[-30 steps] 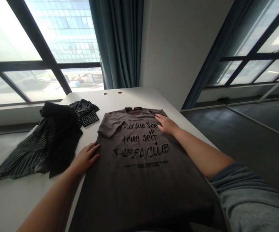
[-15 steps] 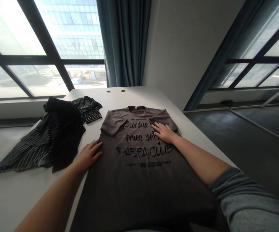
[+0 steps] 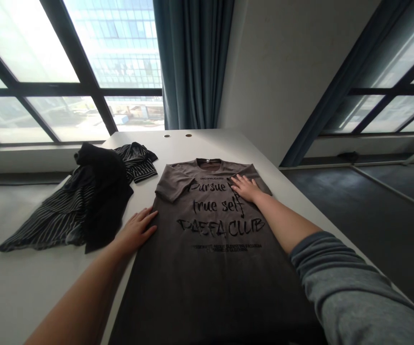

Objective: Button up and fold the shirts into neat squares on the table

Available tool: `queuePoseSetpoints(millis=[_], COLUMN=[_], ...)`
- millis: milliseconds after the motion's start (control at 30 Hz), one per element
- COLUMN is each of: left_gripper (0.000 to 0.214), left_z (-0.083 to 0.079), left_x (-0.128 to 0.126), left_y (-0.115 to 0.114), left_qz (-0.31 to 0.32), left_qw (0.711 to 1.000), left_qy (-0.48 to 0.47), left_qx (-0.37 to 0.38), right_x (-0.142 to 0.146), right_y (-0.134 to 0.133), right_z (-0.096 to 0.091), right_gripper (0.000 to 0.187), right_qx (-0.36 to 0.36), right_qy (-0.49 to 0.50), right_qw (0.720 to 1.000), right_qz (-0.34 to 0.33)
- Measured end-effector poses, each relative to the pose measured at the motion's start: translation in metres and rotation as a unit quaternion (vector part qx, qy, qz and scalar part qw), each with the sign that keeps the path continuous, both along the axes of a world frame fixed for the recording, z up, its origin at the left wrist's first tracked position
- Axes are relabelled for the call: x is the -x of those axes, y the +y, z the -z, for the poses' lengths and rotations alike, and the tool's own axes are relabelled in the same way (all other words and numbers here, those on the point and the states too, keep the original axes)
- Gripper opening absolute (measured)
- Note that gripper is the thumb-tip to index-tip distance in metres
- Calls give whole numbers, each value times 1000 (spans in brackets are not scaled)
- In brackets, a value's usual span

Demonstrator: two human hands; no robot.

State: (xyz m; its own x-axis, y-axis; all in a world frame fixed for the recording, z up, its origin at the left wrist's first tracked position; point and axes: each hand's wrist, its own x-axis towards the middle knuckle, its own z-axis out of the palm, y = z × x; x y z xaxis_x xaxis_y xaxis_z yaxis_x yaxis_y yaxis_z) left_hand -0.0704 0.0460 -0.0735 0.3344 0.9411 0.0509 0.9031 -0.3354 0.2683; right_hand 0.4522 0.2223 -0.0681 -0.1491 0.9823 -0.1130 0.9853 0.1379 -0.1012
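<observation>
- Slid right hand (image 3: 246, 188) from print (image 3: 210, 207) up to shoulder of brown T-shirt (image 3: 207, 278), smoothing; grip wide, empty.
- Kept left hand (image 3: 137, 232) flat at its edge, grip wide.

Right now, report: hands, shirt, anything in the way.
Left hand open, flat at the shirt edge. Right hand open, flat on it near the collar. It lies spread, print up, on table. Striped garment heaped alongside, apart.
</observation>
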Motion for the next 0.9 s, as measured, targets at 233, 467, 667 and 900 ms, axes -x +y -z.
queuePoseSetpoints(millis=[233, 467, 667, 900], left_gripper=[68, 64, 34, 22], left_z=[-21, -37, -34, -44], left_x=[-20, -40, -39, -44], left_y=[-17, -119, -217, -247], left_qz=[-50, -128, -240, -250], left_qw=[997, 992, 969, 967], left_qy=[41, -1, -48, -16], left_qx=[34, -21, 0, 47], right_x=[2, 24, 121, 273], right_y=[-2, -13, -6, 5], right_z=[8, -9, -48, -70], right_gripper=[68, 57, 43, 35], right_qx=[-19, -177, -173, -93], right_qy=[-10, -6, 43, 78], right_qw=[1000, 984, 983, 986], right_qz=[7, 17, -39, -110])
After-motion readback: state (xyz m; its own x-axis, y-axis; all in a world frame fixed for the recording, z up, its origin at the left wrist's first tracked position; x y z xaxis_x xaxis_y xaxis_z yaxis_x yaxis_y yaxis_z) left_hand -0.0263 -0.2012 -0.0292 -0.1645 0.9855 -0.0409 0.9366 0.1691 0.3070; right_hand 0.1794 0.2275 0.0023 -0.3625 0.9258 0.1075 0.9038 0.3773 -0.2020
